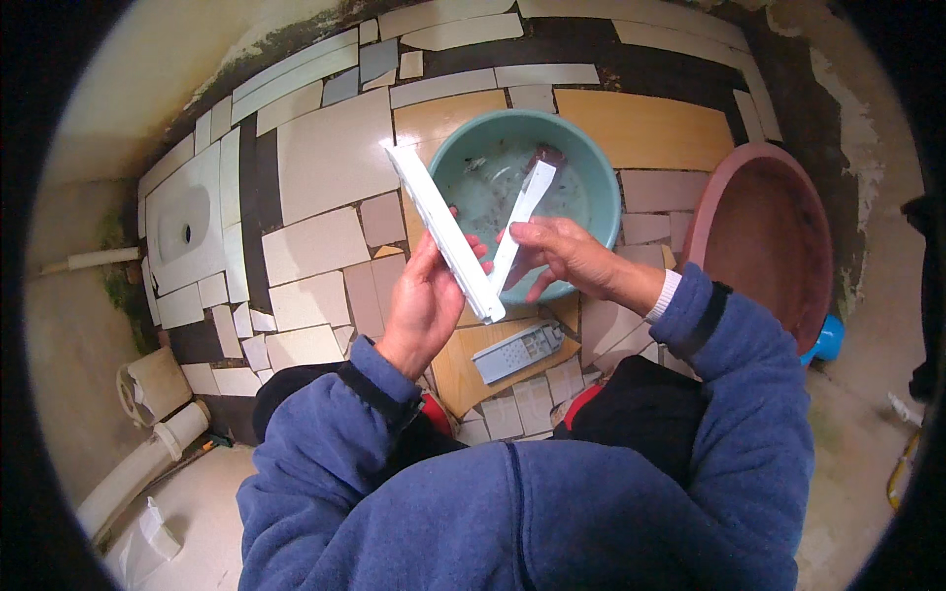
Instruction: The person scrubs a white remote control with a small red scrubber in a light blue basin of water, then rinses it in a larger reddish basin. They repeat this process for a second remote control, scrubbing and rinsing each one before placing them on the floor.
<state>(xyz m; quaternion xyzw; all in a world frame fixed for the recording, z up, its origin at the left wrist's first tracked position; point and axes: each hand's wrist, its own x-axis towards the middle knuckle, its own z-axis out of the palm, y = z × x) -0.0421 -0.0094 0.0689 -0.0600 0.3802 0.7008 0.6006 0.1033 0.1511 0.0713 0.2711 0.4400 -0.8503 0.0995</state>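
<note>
My left hand (426, 307) grips a long white plastic piece (443, 231), tilted with its narrow edge toward me; what it belongs to I cannot tell. Pinched between the thumb and fingers of my right hand (567, 254) is a flat white strip (522, 217). The lower ends of both pieces come close together; whether they join is unclear. Both hands are above the near side of a teal basin (613, 202) with cloudy water and dark bits in it. A brownish-red object (548, 156) lies inside by the far wall. Below my hands, a grey grater-like plate with holes (517, 352) rests on the floor.
A reddish-pink tub (702, 222) leans at the right, with a blue object (830, 337) beside it. A squat toilet (184, 222) is set in the floor at left. White pipes (158, 458) run along the left wall. Patchwork tiles (325, 246) cover the floor.
</note>
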